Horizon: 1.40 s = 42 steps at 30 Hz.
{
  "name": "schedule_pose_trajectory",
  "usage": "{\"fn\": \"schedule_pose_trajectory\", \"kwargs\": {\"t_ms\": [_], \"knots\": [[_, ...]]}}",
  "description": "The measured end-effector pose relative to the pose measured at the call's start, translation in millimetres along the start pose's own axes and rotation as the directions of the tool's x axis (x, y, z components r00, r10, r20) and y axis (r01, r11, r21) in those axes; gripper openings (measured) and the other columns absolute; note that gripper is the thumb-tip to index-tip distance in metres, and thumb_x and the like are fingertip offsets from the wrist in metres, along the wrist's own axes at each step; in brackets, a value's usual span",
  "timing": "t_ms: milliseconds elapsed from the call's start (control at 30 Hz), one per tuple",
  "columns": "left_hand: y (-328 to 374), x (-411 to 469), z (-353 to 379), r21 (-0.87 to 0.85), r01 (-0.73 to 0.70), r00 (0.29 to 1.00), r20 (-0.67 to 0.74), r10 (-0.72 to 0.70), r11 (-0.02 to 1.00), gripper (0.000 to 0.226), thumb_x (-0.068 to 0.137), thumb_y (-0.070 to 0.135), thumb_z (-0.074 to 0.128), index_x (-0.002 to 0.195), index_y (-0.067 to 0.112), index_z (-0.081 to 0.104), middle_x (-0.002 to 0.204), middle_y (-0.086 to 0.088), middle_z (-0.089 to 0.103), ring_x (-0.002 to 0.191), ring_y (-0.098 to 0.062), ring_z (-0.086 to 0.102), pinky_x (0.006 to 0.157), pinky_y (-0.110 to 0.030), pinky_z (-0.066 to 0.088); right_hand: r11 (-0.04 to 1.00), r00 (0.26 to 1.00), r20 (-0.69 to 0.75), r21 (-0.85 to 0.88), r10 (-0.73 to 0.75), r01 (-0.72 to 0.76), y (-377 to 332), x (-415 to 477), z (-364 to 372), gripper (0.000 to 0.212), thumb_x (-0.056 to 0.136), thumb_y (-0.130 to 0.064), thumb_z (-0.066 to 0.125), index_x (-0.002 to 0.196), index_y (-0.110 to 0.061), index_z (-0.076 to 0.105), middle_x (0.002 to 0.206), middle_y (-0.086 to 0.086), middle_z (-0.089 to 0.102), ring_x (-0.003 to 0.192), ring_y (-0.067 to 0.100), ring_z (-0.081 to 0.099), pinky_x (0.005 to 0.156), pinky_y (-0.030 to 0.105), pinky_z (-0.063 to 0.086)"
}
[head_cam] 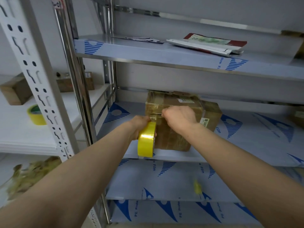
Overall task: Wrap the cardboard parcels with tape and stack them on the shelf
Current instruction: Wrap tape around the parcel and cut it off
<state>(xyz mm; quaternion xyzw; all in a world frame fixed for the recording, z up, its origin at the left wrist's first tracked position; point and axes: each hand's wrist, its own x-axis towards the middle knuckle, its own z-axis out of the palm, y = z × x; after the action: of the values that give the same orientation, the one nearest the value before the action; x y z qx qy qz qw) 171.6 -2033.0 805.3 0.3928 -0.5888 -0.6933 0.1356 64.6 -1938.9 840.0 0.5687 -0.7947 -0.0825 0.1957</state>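
A brown cardboard parcel (172,134), glossy with tape, stands on the middle steel shelf (181,155). A second, lower parcel (212,116) sits right behind it. My left hand (139,124) grips a yellow tape roll (146,139) at the parcel's front left edge. A short strip of tape runs from the roll across the parcel's face. My right hand (178,116) is curled against the parcel's front and pinches something thin at the tape strip; what it is cannot be made out.
Flat mailers (207,44) lie on the shelf above. A white rack at the left holds another yellow tape roll (35,115) and brown boxes (15,89). A small yellow item (197,186) lies on the lower shelf. Another parcel (297,116) shows at the right edge.
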Motion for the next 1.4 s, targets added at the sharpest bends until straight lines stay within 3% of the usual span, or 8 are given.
{"fn": "schedule_pose_trajectory", "kwargs": {"t_ms": [200, 367, 433, 600, 733, 1133, 1267, 1400], "knots": [[1.8, -2.9, -0.8, 0.042, 0.015, 1.000, -0.017, -0.014, 0.999, 0.020, 0.101, 0.021, 0.045, 0.090, 0.006, 0.051, 0.072, -0.016, 0.060, 0.038, -0.018, 0.062, 0.033, -0.026, 0.047, 0.994, 0.997, 0.029, -0.071, -0.077, 0.079, 4.2, -7.7, 12.0, 0.021, 0.089, -0.004, 0.051, 0.104, -0.012, 0.063, 0.097, 0.006, 0.066, 0.085, 0.027, 0.063, 0.059, 0.031, 0.038], [2.2, -2.2, -0.3, 0.045, 0.014, 1.000, -0.025, -0.013, 0.999, 0.020, 0.101, 0.021, 0.044, 0.087, 0.008, 0.048, 0.073, -0.015, 0.059, 0.036, -0.018, 0.061, 0.031, -0.025, 0.045, 0.903, 0.978, -0.127, 0.418, 0.168, -0.101, 32.7, -43.6, 52.8, 0.020, 0.096, -0.030, 0.047, 0.095, -0.020, 0.065, 0.071, -0.001, 0.061, 0.065, 0.020, 0.058, 0.056, 0.027, 0.045], [1.6, -0.1, 0.5, 0.046, 0.012, 0.999, -0.034, -0.011, 0.999, 0.020, 0.101, 0.022, 0.044, 0.088, 0.008, 0.048, 0.074, -0.015, 0.059, 0.036, -0.018, 0.061, 0.031, -0.025, 0.045, 0.664, 0.884, -0.153, 0.719, 0.441, -0.207, 43.0, -67.7, 76.8, 0.013, 0.091, -0.021, 0.055, 0.084, -0.017, 0.066, 0.068, 0.001, 0.063, 0.064, 0.019, 0.057, 0.056, 0.026, 0.043], [0.4, 5.7, 4.5, 0.052, 0.010, 0.997, -0.071, -0.007, 0.999, 0.022, 0.100, 0.025, 0.047, 0.086, 0.008, 0.049, 0.069, -0.014, 0.061, 0.036, -0.019, 0.061, 0.031, -0.026, 0.045, -0.257, 0.264, 0.327, 0.929, 0.908, -0.267, 62.7, -100.3, 133.9, 0.005, 0.089, -0.009, 0.051, 0.091, -0.012, 0.054, 0.083, 0.012, 0.058, 0.076, 0.025, 0.054, 0.073, 0.040, 0.048], [0.4, 8.5, 4.6, 0.072, 0.026, 0.997, -0.073, -0.020, 0.997, 0.021, 0.099, 0.026, 0.048, 0.089, 0.008, 0.049, 0.048, -0.009, 0.064, 0.038, -0.020, 0.062, 0.032, -0.027, 0.046, -0.471, 0.240, 0.638, 0.727, 0.731, -0.500, 73.5, -96.4, 172.6, 0.010, 0.092, -0.005, 0.049, 0.097, -0.001, 0.057, 0.077, 0.015, 0.061, 0.053, 0.021, 0.058, 0.047, 0.024, 0.051], [-5.6, 22.3, -0.9, 0.113, 0.030, 0.997, -0.077, -0.022, 0.993, 0.024, 0.096, 0.034, 0.053, 0.103, 0.011, 0.053, 0.060, -0.007, 0.070, 0.051, -0.022, 0.069, 0.040, -0.029, 0.051, -0.147, 0.395, 0.594, 0.662, 0.701, -0.735, 84.6, -59.2, 207.4, 0.020, 0.093, -0.012, 0.056, 0.099, 0.005, 0.065, 0.104, 0.019, 0.066, 0.106, 0.033, 0.058, 0.092, 0.032, 0.046], [-2.5, 17.3, 1.4, 0.092, 0.028, 0.998, -0.063, -0.022, 0.995, 0.021, 0.098, 0.030, 0.050, 0.099, 0.010, 0.053, 0.052, -0.006, 0.067, 0.046, -0.020, 0.066, 0.037, -0.028, 0.049, -0.138, 0.287, 0.275, 0.898, 0.917, -0.418, 76.4, -52.2, 163.7, 0.024, 0.093, -0.002, 0.046, 0.113, -0.003, 0.059, 0.118, 0.018, 0.060, 0.108, 0.031, 0.057, 0.081, 0.022, 0.040], [-0.8, 14.7, 1.3, 0.066, 0.028, 0.998, -0.054, -0.024, 0.997, 0.024, 0.098, 0.028, 0.051, 0.107, 0.006, 0.053, 0.056, -0.009, 0.068, 0.046, -0.022, 0.066, 0.038, -0.028, 0.049, 0.345, 0.535, -0.293, 0.939, 0.792, 0.003, 45.1, -24.4, 75.6, 0.020, 0.087, -0.002, 0.050, 0.094, -0.017, 0.061, 0.106, 0.008, 0.059, 0.098, 0.018, 0.052, 0.080, 0.016, 0.043]]}}
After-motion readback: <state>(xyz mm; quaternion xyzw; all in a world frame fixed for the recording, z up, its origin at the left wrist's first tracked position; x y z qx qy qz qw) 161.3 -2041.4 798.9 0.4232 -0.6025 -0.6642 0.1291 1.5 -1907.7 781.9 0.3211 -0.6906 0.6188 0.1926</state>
